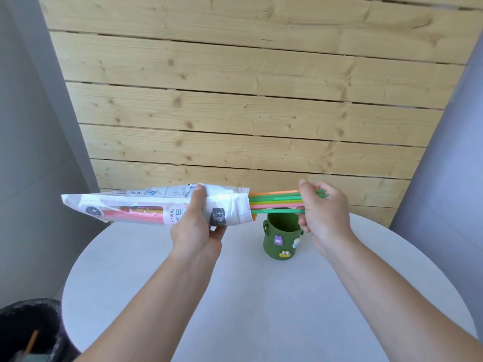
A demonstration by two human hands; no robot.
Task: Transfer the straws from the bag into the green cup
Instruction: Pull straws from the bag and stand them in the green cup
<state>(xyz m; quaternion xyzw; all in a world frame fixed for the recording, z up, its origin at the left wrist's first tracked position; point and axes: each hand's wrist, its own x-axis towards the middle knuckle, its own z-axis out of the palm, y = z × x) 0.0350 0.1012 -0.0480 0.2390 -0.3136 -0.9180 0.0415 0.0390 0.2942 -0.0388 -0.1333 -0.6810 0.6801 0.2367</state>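
Note:
A white paper straw bag (146,207) is held level above the round table, its open end pointing right. My left hand (197,226) grips the bag around its middle. A bundle of coloured straws (274,201), orange, green, yellow and pink, sticks out of the bag's mouth. My right hand (324,207) grips the free ends of those straws. The green cup (282,236) stands upright on the table just below the straws, between my two hands, with small cartoon stickers on its side. More straws show through the bag's clear window at the left.
The round white table (261,296) carries only the cup. A wooden plank wall (248,100) rises right behind it. A black bin (31,330) sits on the floor at the lower left, beside the table's edge.

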